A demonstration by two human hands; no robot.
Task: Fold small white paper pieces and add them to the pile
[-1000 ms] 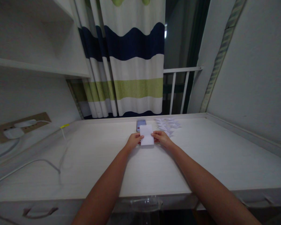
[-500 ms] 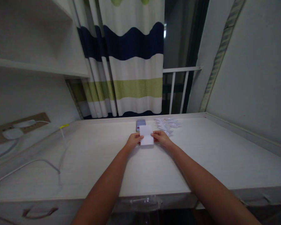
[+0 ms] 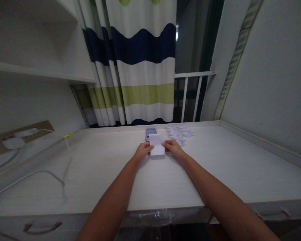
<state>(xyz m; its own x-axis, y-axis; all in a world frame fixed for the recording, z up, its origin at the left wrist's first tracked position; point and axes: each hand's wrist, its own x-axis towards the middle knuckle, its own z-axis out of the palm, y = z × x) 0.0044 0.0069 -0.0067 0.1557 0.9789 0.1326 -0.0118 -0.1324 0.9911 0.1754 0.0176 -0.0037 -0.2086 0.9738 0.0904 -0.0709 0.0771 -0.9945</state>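
A small white sheet of paper [image 3: 157, 145] is held up just above the desk, between my two hands. My left hand [image 3: 142, 150] pinches its left edge, thumb in front and the fingers behind. On the opposite edge my right hand [image 3: 174, 147] has the same kind of pinch. Right behind the paper lies a phone [image 3: 151, 131] with its screen lit, its lower part covered by the sheet. Several folded white paper pieces [image 3: 179, 132] lie in a cluster beyond my right hand.
The white desk [image 3: 102, 174] has a raised rim at the back. A pale cable [image 3: 47, 172] runs over its left side, below a wall socket with a plug [image 3: 13, 143]. A striped curtain [image 3: 145, 73] hangs behind, beside a white railing [image 3: 195, 75]. Drawer handles [image 3: 42, 228] line the front.
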